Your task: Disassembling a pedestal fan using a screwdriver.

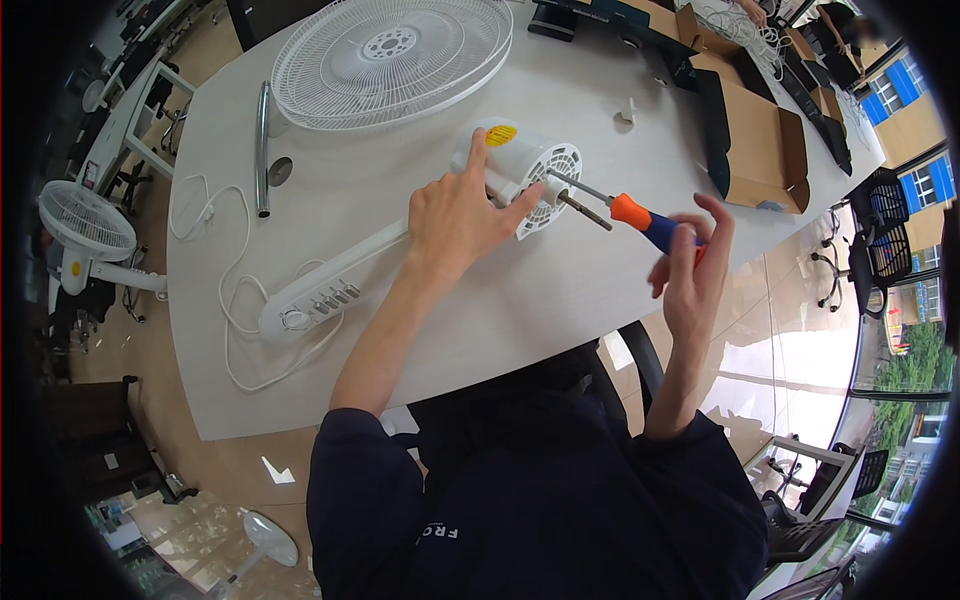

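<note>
White fan motor housing (520,170) lies on its side near the middle of the pale desk (560,290), vented face and bare shaft turned toward the person's right. Left hand (455,215) rests on the housing from the near side, thumb against the vented face, index finger stretched over the top of the body; fingers otherwise loosely curled, gripping nothing else. Right hand (690,265) is raised to the right of the housing, fingers pinched round the blue grip of a screwdriver (625,210) with an orange collar; its metal shank points left, the tip at the vented face, contact too fine to judge. Behind the housing, toward the far edge of the desk, lies a white wire fan grille (390,55), flat. Left of the housing a white stand column with a button panel (320,300) lies along the desk, running up under the left hand, a white cord (235,300) looped about it. A chrome tube (262,150) lies left of the grille. To the right of the housing an open cardboard box (760,145) stands with flaps spread; its contents cannot be made out. A small white part (627,108) sits between housing and box. An assembled white fan (88,235) stands on the floor well left of the housing.
</note>
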Motion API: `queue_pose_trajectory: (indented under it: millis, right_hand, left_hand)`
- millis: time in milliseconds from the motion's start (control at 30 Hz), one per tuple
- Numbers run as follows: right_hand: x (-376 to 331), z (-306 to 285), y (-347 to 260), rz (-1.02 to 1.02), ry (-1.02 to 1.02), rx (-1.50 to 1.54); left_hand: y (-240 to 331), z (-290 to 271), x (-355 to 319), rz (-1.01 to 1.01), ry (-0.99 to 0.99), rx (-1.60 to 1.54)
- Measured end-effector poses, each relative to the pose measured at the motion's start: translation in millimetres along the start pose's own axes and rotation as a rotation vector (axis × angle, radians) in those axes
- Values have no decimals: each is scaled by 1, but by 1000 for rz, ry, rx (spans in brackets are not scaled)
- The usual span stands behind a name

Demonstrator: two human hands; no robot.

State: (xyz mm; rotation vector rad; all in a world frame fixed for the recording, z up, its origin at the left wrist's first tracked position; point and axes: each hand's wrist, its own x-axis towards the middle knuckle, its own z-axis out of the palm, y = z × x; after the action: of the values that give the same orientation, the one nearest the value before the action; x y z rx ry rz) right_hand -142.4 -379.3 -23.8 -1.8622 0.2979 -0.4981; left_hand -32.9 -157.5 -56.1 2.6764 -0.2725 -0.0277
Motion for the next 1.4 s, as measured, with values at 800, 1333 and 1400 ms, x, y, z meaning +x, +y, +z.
queue_pose_trajectory:
  millis: [800, 1333, 1400]
  right_hand:
    - [2, 2, 14, -58, 42, -30]
    - [-2, -8, 8, 36, -90, 63]
    - [3, -9, 26, 69, -87, 44]
  left_hand:
    - [-1, 2, 1, 20, 7, 27]
    - [-2, 2, 0, 35, 33, 33]
    - [-2, 4, 1, 31, 25, 27]
